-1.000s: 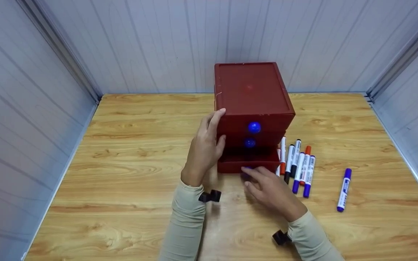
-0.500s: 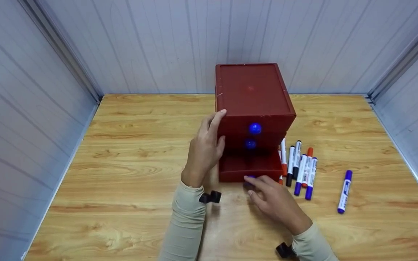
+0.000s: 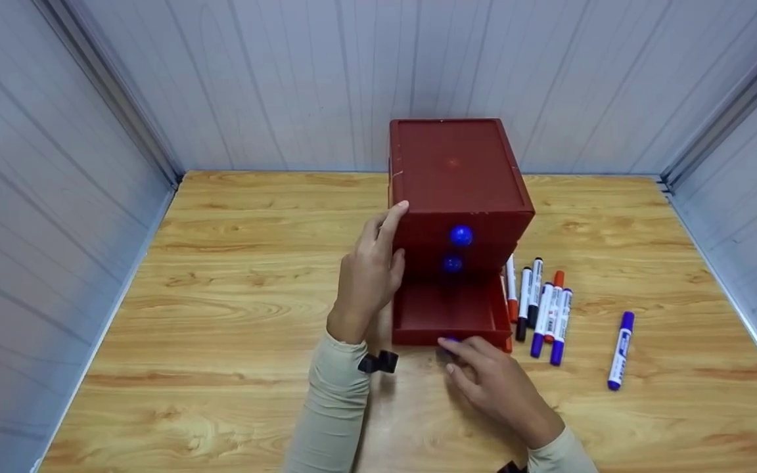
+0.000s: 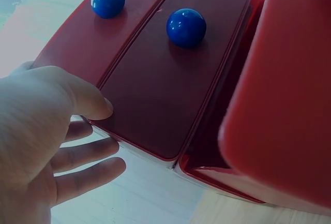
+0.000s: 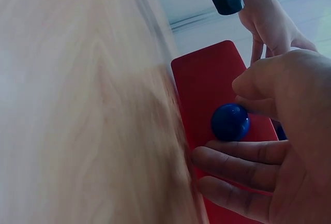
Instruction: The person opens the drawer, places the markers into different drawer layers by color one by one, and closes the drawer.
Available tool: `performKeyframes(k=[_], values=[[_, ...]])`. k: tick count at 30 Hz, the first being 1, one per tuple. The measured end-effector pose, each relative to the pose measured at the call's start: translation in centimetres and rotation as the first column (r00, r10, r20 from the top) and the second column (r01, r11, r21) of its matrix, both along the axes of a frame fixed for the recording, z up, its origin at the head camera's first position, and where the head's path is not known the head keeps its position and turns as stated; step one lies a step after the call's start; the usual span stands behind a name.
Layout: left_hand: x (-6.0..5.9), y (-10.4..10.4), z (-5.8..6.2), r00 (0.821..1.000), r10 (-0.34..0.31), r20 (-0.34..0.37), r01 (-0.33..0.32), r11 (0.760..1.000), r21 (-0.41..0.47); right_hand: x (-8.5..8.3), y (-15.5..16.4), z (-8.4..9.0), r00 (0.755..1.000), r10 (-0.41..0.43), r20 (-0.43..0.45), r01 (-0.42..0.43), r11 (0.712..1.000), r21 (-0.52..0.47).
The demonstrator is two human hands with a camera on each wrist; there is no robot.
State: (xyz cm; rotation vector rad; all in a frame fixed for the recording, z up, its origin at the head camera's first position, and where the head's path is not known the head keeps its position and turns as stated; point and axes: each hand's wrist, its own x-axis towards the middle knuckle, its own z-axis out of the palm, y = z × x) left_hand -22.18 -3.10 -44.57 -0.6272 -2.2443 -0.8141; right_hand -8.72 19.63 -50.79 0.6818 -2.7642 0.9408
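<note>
A dark red drawer cabinet [image 3: 451, 164] stands on the table, with round blue knobs on its drawers. Its bottom drawer [image 3: 452, 309] is pulled well out, and its inside shows bare red. My left hand [image 3: 364, 276] rests against the cabinet's left front corner. In the left wrist view its thumb touches the middle drawer front [image 4: 150, 89], while several fingers extend along the side. Low at the front, my right hand [image 3: 500, 381] holds the bottom drawer's blue knob [image 5: 230, 122] between its fingers. The upper two drawers are closed, their knobs facing forward.
Several whiteboard markers [image 3: 552, 315] with blue, black and red caps lie right of the cabinet, some close beside the drawer. One blue marker [image 3: 621, 351] lies apart farther right. White panelled walls [image 3: 253, 85] bound the wooden table [image 3: 234, 282] at back and sides.
The bottom drawer has slid out toward me, with my right hand moving back along with its knob. More of the drawer's inside shows. My left hand has stayed at the cabinet's corner.
</note>
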Motion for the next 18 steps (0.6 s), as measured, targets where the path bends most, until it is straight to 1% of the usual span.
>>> performKeyframes(k=[4,12,18], values=[[0.05,0.07,0.14,1.0,-0.004,-0.002,0.004,1.0,-0.003,0.27,-0.01,-0.04,1.0,-0.003,0.004,0.003,1.0,0.003],[-0.02,-0.18,0.07,1.0,-0.006,0.017,0.007,0.999,-0.04,0.76,0.02,0.04,1.0,-0.005,0.023,0.005,1.0,0.017],[-0.23,-0.42,0.0,1.0,0.006,0.005,-0.006,0.999,-0.054,0.71,0.0,0.07,0.999,0.014,-0.032,-0.013,1.0,0.026]])
